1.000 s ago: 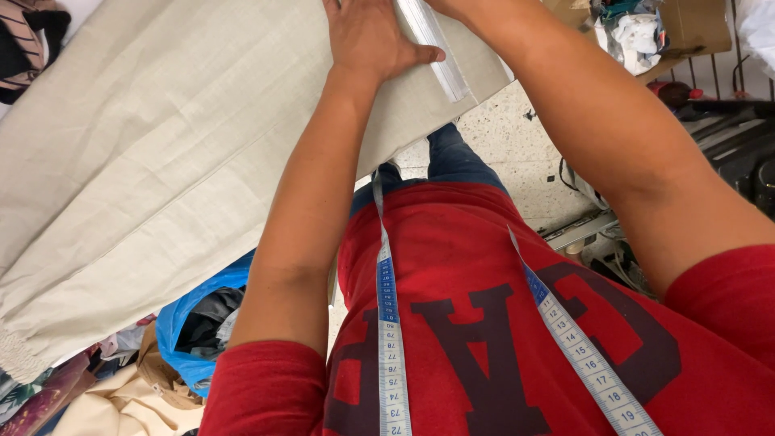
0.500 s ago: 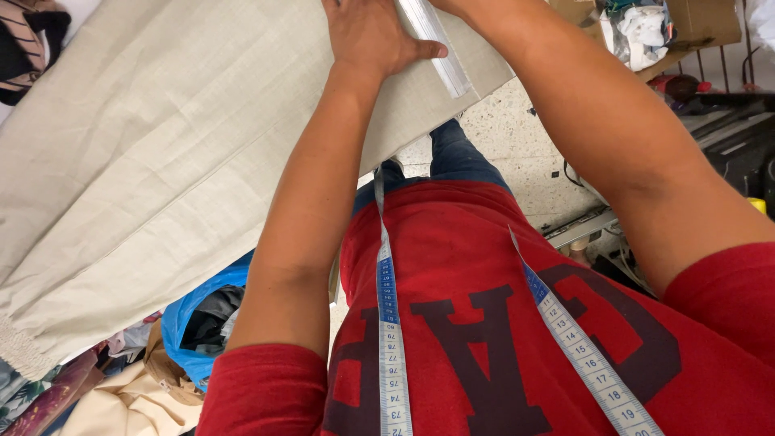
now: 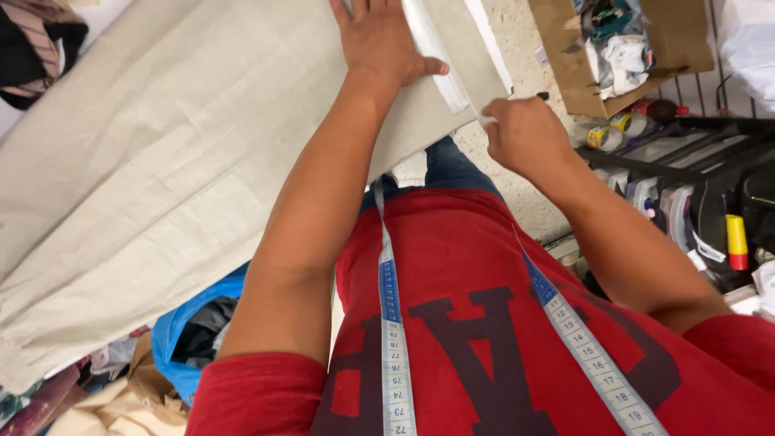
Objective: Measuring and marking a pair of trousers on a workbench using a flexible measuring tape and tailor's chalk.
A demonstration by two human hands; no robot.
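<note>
Scene: A person in a red printed shirt was pictured from above at a bench, a blue-and-white measuring tape (image 3: 389, 299) draped round the neck and down the chest.

Cloth: A wide sheet of pale beige woven fabric (image 3: 161, 186) was spread flat over the bench, its near edge running slantwise from lower left to upper right, with one corner just in front of the person.

Ruler: A long clear plastic ruler (image 3: 436, 60) was laid on that corner of the fabric, its long axis running away from the body and leaning slightly leftward toward the top of the view. Its far end was cut off by the frame.

Left hand: The left hand (image 3: 383, 40) was pressed flat and open, palm down, on the fabric just left of the ruler, the thumb stretched out to touch the ruler's edge. Nothing was gripped.

Right hand: The right hand (image 3: 525, 133) was closed in a loose fist just off the fabric's corner, at the ruler's near end. Something thin appeared to be pinched in its fingertips, but what it was could not be told.

Key relation: The ruler lay between the two hands, the left one beside its middle, the right one at its near tip and the nearer to the cloth's edge.

Surroundings: A brown cardboard box of scraps (image 3: 622, 48) and a dark rack of small bottles (image 3: 686, 186) were seen to the right; a blue plastic bag (image 3: 190, 323) was seen below the bench.
</note>
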